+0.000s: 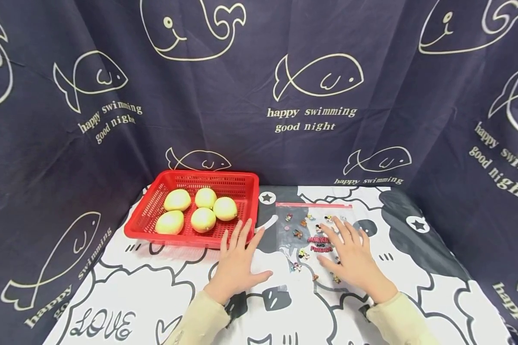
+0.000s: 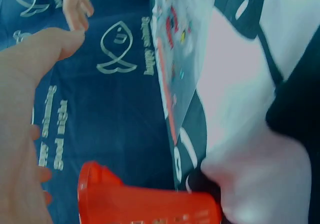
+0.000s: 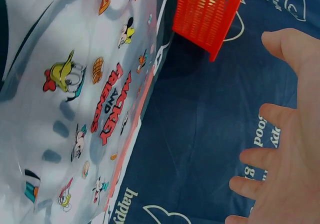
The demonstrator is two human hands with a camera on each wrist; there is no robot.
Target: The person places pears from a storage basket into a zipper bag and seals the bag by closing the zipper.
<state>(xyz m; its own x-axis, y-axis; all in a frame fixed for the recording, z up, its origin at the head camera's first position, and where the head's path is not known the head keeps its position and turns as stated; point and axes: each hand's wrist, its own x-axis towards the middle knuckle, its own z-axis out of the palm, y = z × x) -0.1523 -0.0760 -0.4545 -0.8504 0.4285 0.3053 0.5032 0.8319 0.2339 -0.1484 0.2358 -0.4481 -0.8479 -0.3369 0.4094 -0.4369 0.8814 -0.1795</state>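
Observation:
My left hand [image 1: 235, 266] is held with fingers spread just in front of the right end of a red plastic basket [image 1: 131, 230]. Inside that basket lie several round yellow fruits [image 1: 203, 220], lemon-like in colour. My right hand [image 1: 355, 256] spreads its fingers over a clear zip bag [image 1: 291, 247] printed with cartoon figures and the words "Mickey and Friends". A red zip strip [image 1: 312, 205] runs along the bag's far edge. The bag lies flat. Neither hand holds anything; the right wrist view shows the right fingers apart, with a gap above the bag.
A black-and-white patterned cloth [image 1: 125, 282] covers the table. Dark blue curtains [image 1: 259, 96] with fish and whale drawings stand behind it and on both sides. The basket sits at the back left, close to the rear curtain, with the bag to its right.

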